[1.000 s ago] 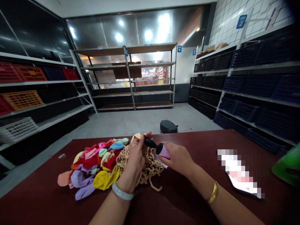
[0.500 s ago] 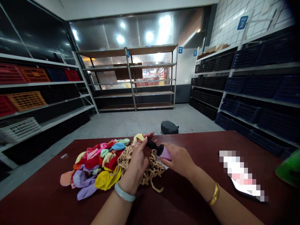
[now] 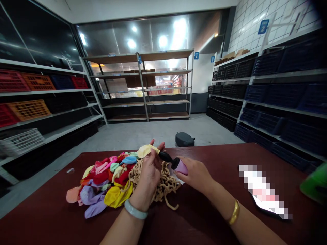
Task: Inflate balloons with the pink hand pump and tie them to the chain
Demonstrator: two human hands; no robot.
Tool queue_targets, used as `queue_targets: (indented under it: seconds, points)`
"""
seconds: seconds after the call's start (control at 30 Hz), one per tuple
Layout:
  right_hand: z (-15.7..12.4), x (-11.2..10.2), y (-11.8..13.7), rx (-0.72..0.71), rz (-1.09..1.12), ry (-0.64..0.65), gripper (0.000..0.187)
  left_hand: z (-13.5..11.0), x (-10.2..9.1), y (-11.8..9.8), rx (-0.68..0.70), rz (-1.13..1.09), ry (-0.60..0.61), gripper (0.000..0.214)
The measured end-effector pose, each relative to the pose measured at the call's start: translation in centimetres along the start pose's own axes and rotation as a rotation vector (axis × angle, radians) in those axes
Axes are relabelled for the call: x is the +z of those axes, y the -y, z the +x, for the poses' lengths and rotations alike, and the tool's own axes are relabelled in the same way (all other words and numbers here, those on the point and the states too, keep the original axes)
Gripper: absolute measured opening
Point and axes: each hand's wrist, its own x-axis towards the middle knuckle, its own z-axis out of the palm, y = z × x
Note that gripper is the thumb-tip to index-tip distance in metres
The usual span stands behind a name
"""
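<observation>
A pale yellow balloon [image 3: 146,150] sits with its neck at the black nozzle of a lilac hand pump [image 3: 181,166]. My left hand [image 3: 152,166] pinches the balloon's neck by the nozzle, with some fingers stretched out beyond it. Wrapped around the pump's lilac body is my right hand [image 3: 195,173]. The balloon is limp and points left. Under my left hand lies a tangle of beige, chain-like strands [image 3: 167,183]. Left of that, a heap of limp balloons [image 3: 102,178] in red, pink, purple, yellow, green and blue spreads over the table.
The dark red table [image 3: 204,217] carries a pixelated flat object [image 3: 263,190] on the right and a blurred green item [image 3: 315,185] at its edge. Beyond it a dark grey bag [image 3: 184,139] rests on the floor. Shelves with crates [image 3: 30,109] line both sides.
The pale yellow balloon now extends farther left and shows more of its body. My left hand's fingers have opened outward a little; my right hand and the pump have hardly moved.
</observation>
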Motion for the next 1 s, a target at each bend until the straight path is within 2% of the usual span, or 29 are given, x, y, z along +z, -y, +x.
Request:
queue_targets:
  seconds: [0.2,0.53,0.63,0.77,0.87,1.0]
  points:
    - [0.0,-0.2,0.0,-0.023,0.011,-0.014,0.054,0.2,-0.3,0.6,0.04,0.043,-0.005,0.056]
    - [0.0,-0.2,-0.2,-0.047,-0.049,0.003,0.055,-0.7,0.6,1.4,-0.05,0.091,-0.064,0.027]
    - [0.0,-0.2,0.1,-0.055,-0.061,0.026,0.054,-1.0,0.6,1.8,-0.074,0.066,-0.052,0.025]
    - [0.0,0.1,0.1,-0.053,-0.069,0.045,0.059,-0.8,0.6,2.0,-0.033,-0.007,-0.037,0.019]
    - [-0.1,0.7,-0.1,-0.061,-0.072,0.074,0.067,0.2,0.1,1.1,0.05,-0.056,-0.078,0.018]
    - [-0.1,1.1,-0.3,-0.072,-0.065,0.112,0.065,2.0,-1.7,-2.2,0.147,-0.128,-0.165,0.017]
